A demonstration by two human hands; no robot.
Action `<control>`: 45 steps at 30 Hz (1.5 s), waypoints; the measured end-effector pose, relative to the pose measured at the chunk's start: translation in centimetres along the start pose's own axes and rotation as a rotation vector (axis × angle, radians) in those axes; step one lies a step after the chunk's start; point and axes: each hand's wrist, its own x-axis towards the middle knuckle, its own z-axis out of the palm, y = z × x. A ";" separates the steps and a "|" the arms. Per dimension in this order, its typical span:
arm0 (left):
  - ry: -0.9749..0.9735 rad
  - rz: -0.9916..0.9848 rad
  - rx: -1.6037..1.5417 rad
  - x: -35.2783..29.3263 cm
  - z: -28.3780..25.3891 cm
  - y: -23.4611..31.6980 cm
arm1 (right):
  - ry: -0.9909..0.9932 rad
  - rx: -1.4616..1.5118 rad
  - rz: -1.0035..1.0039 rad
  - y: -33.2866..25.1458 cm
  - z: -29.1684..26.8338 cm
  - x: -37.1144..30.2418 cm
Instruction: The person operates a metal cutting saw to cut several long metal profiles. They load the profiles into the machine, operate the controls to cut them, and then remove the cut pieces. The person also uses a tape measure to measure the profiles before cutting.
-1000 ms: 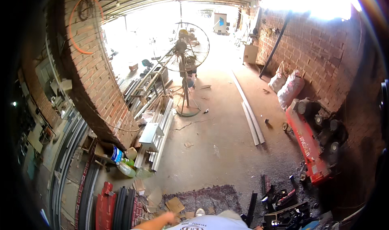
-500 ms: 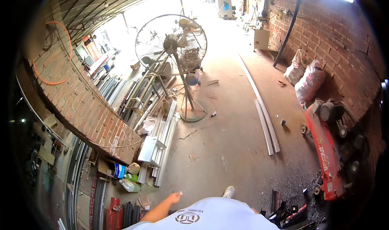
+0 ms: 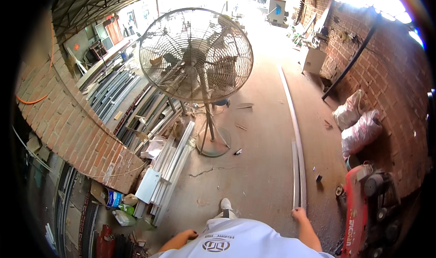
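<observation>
My left hand (image 3: 190, 234) hangs low beside my white shirt (image 3: 245, 240), its fingers curled; whatever may be in it is hidden. On the other side my right hand (image 3: 298, 213) is held out low, fingers closed, and its inside does not show. In the picture it overlaps the near ends of two long pale metal bars (image 3: 297, 135) lying on the floor. Whether it touches them I cannot tell. One white shoe (image 3: 225, 204) shows ahead of my body.
Ahead stands a large caged fan (image 3: 193, 60) on a round base. Metal profiles (image 3: 170, 181) are stacked at its left, near a brick wall (image 3: 86, 135). To the right are a red wheeled machine (image 3: 356, 208) and white sacks (image 3: 361, 131). Bottles (image 3: 123, 217) sit lower left.
The view has moved forward, so the fan looks nearer and larger. My right hand has come into sight by the bars. My left hand has drawn back and lower.
</observation>
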 end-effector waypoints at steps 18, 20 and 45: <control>0.705 -0.158 -0.278 18.2 -34.8 33.4 | -0.097 0.048 -0.634 -45.4 -13.1 45.0; 0.503 -0.264 -0.226 19.7 -29.2 33.4 | -0.169 0.339 -0.714 -54.3 -14.5 51.9; 1.002 -0.385 -1.009 27.8 -32.7 63.3 | 0.274 0.083 -2.402 -114.4 -13.5 43.4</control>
